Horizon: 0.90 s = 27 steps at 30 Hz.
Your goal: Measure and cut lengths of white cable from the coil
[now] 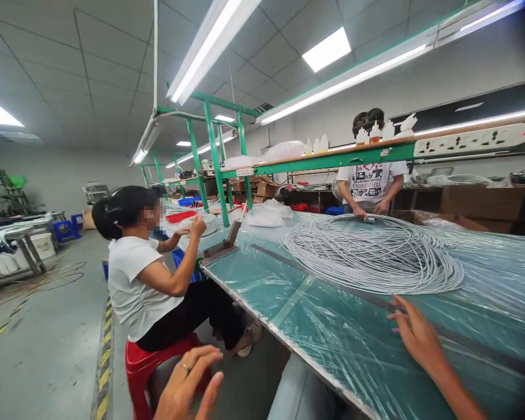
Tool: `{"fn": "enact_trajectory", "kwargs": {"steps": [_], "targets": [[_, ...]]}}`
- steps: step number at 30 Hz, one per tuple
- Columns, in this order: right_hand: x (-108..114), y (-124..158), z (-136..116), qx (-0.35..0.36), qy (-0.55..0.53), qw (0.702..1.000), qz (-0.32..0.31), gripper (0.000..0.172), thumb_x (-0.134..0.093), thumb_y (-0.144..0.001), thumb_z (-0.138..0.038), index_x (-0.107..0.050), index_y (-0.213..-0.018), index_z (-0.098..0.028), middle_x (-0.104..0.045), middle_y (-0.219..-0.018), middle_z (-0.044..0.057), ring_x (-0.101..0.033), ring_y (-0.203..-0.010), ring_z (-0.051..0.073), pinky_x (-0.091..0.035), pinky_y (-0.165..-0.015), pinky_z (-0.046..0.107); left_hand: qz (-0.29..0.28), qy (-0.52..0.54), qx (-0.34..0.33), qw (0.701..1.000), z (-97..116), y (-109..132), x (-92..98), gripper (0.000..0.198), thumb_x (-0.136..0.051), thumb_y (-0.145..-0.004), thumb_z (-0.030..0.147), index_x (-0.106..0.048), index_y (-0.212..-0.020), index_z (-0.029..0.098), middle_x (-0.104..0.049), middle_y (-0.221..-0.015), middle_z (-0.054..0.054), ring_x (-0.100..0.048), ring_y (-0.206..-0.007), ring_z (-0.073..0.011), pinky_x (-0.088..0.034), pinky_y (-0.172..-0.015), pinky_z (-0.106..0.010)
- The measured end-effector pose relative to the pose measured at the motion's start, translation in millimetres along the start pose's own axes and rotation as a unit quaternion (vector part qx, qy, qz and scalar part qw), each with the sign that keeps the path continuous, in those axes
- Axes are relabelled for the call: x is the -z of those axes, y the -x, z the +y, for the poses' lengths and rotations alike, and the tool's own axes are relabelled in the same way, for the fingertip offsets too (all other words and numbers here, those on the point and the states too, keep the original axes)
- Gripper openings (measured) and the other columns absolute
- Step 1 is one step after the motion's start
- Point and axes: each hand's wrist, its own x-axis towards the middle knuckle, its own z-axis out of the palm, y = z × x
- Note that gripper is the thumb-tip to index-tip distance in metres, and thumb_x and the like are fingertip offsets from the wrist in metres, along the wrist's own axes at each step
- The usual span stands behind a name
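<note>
A wide coil of thin grey-white cable (376, 262) lies on the plastic-covered green table (284, 303). My right hand (415, 329) is just in front of the coil's near edge, over the tabletop, with its fingers apart and nothing in them. Whether its fingertips touch the table I cannot tell. Low in the view, off the table's left edge, is my left hand (188, 382). Its fingers are bent but spread, a ring shows on one of them, and it holds nothing.
On a red stool (157, 361) at the left sits a person (144, 262) with raised hands. Another person (370, 181) stands behind the coil, hands at its far side. A metal bench tool (223, 244) stands at the table corner. A shelf (332, 160) carries bottles and a power strip (476, 140).
</note>
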Motion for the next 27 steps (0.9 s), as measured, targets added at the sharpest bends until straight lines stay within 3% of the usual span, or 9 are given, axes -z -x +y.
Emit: {"fn": "enact_trajectory", "kwargs": {"steps": [4,8,12,16,18,20,22,25,27], "targets": [[0,2,-6,-0.004,0.010,1.000,0.001,0.051,-0.041,-0.087,-0.043,-0.050,-0.130,-0.017,-0.058,-0.118,0.018,-0.067,-0.080,0.023,-0.060,-0.054,0.033,0.022,0.000,0.004,1.000,19,-36,14.6,0.027,-0.040,-0.106,0.036,-0.054,-0.123,0.021,-0.049,-0.126,-0.004,-0.051,-0.114,-0.0162,-0.049,-0.094,-0.023],[-2,8,-11,-0.010,0.013,1.000,-0.006,0.050,-0.041,-0.086,-0.045,-0.053,-0.127,-0.018,-0.061,-0.113,0.017,-0.067,-0.076,0.023,-0.059,-0.052,0.034,0.064,-0.002,-0.028,0.998,37,-70,4.3,0.035,-0.038,-0.106,0.037,-0.046,-0.136,0.020,-0.042,-0.136,-0.006,-0.044,-0.124,-0.0187,-0.043,-0.103,-0.029],[-5,11,-19,-0.010,0.022,1.000,-0.010,0.050,-0.040,-0.086,-0.045,-0.053,-0.124,-0.015,-0.063,-0.104,0.015,-0.065,-0.067,0.020,-0.057,-0.057,0.036,0.050,-0.047,-0.112,0.991,47,-118,-25.4,0.048,-0.034,-0.107,0.043,-0.036,-0.145,0.014,-0.029,-0.145,-0.011,-0.030,-0.135,-0.0262,-0.034,-0.111,-0.042],[-7,7,-16,-0.021,0.023,1.000,-0.001,0.048,-0.038,-0.087,-0.045,-0.054,-0.122,-0.017,-0.064,-0.093,0.010,-0.062,-0.061,0.017,-0.056,-0.062,0.035,-0.014,-0.095,-0.250,0.963,51,-160,-73.7,0.050,-0.029,-0.107,0.040,-0.036,-0.145,0.008,-0.023,-0.148,-0.015,-0.021,-0.139,-0.0314,-0.027,-0.113,-0.051],[-9,5,-11,-0.016,0.031,0.999,0.003,0.045,-0.037,-0.088,-0.045,-0.055,-0.120,-0.018,-0.064,-0.091,0.008,-0.061,-0.060,0.017,-0.055,-0.067,0.036,-0.039,-0.083,-0.325,0.941,47,-169,-96.5,0.039,-0.029,-0.107,0.030,-0.048,-0.135,0.011,-0.038,-0.140,-0.014,-0.031,-0.134,-0.0294,-0.026,-0.114,-0.052],[-10,4,-7,-0.011,0.044,0.999,0.007,0.043,-0.036,-0.089,-0.044,-0.057,-0.116,-0.019,-0.064,-0.092,0.007,-0.061,-0.061,0.016,-0.054,-0.072,0.037,-0.070,-0.059,-0.389,0.917,38,-170,-112.9,0.031,-0.032,-0.105,0.021,-0.061,-0.114,0.014,-0.054,-0.118,-0.010,-0.048,-0.119,-0.0254,-0.027,-0.113,-0.050],[-11,4,-4,-0.011,0.056,0.998,0.008,0.042,-0.035,-0.090,-0.044,-0.058,-0.114,-0.019,-0.063,-0.093,0.007,-0.061,-0.063,0.017,-0.053,-0.075,0.038,-0.126,-0.044,-0.435,0.891,24,-166,-121.0,0.028,-0.036,-0.100,0.012,-0.064,-0.102,0.015,-0.059,-0.102,-0.007,-0.055,-0.106,-0.0220,-0.029,-0.113,-0.048],[-12,4,-5,-0.020,0.061,0.998,-0.003,0.040,-0.036,-0.091,-0.044,-0.059,-0.114,-0.019,-0.063,-0.096,0.007,-0.062,-0.068,0.017,-0.052,-0.076,0.037,-0.199,0.033,-0.421,0.885,-1,-162,-122.2,0.026,-0.042,-0.093,0.015,-0.066,-0.101,0.020,-0.060,-0.104,-0.004,-0.056,-0.106,-0.0203,-0.033,-0.113,-0.041],[-11,4,-8,-0.030,0.059,0.998,-0.009,0.039,-0.035,-0.092,-0.042,-0.058,-0.114,-0.020,-0.062,-0.098,0.007,-0.062,-0.068,0.017,-0.052,-0.075,0.036,-0.185,0.103,-0.353,0.911,-13,-163,-123.4,0.026,-0.041,-0.095,0.026,-0.066,-0.093,0.020,-0.060,-0.096,-0.005,-0.058,-0.100,-0.0195,-0.041,-0.107,-0.037]]}}
